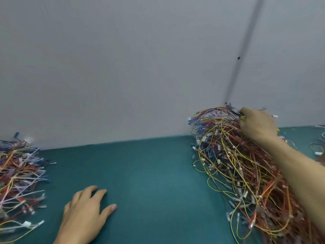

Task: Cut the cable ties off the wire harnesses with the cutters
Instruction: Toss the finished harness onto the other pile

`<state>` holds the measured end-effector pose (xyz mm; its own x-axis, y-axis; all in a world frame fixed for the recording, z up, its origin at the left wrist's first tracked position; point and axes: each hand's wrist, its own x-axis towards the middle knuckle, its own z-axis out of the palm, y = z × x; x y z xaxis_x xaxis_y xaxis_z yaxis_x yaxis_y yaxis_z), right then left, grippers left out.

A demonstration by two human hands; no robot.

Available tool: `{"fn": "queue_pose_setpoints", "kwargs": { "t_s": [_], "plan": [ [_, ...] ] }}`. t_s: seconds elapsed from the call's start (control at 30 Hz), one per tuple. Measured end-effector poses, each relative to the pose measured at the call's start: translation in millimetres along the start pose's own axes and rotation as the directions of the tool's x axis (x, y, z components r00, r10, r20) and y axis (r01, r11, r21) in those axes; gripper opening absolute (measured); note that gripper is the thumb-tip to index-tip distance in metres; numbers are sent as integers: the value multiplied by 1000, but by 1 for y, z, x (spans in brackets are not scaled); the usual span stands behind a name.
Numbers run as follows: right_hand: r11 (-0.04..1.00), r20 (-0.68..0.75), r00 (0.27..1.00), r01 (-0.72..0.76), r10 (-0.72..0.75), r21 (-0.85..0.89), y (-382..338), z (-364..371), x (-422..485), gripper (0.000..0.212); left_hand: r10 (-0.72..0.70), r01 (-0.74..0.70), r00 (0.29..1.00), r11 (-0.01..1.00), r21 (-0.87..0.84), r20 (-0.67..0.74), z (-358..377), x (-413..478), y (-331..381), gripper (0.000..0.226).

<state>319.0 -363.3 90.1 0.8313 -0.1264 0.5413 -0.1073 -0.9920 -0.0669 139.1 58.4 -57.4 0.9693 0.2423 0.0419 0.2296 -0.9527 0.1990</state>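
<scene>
A big tangled pile of wire harnesses point(242, 166), mostly red and yellow wires with white ties and blue connectors, lies on the right of the green table point(149, 173). My right hand point(256, 125) reaches over the top of this pile near the wall. It grips the cutters point(234, 111): dark jaws stick out to the left and bits of yellow handle show by the fingers. The hand is motion-blurred. My left hand point(86, 212) rests flat on the table at the lower left, fingers spread, holding nothing.
A second, looser pile of wires point(19, 175) lies at the left edge of the table. A grey wall point(123, 67) rises right behind the table. A few loose wires point(316, 145) lie at the far right.
</scene>
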Motion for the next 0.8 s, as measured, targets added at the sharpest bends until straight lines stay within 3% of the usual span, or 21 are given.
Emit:
{"fn": "queue_pose_setpoints", "kwargs": {
  "t_s": [0.07,0.13,0.27,0.43,0.57,0.7,0.8],
  "plan": [
    [991,-114,985,-126,131,49,10,-2,4,17,2,-2,1000,1000,5,-4,0,0,0,62],
    [980,-150,970,-197,194,-9,21,-3,6,17,3,-3,1000,1000,-5,-5,0,0,0,62],
    [953,127,985,-76,118,-293,28,7,-2,23,3,-3,1000,1000,8,-8,-1,-1,1,62],
    [980,233,963,-92,133,-178,36,-8,14,20,1,-1,1000,1000,5,-4,-1,-1,1,62],
    [996,185,980,-62,73,-67,32,-12,14,25,-1,1,1000,1000,10,8,-1,-1,1,62],
    [989,366,928,-11,65,-148,23,-5,11,31,1,-1,1000,1000,1,13,-1,-1,1,60],
    [972,327,933,-76,148,-223,19,-13,19,19,8,-8,1000,1000,-15,13,-1,-2,1,61]
  ]
}}
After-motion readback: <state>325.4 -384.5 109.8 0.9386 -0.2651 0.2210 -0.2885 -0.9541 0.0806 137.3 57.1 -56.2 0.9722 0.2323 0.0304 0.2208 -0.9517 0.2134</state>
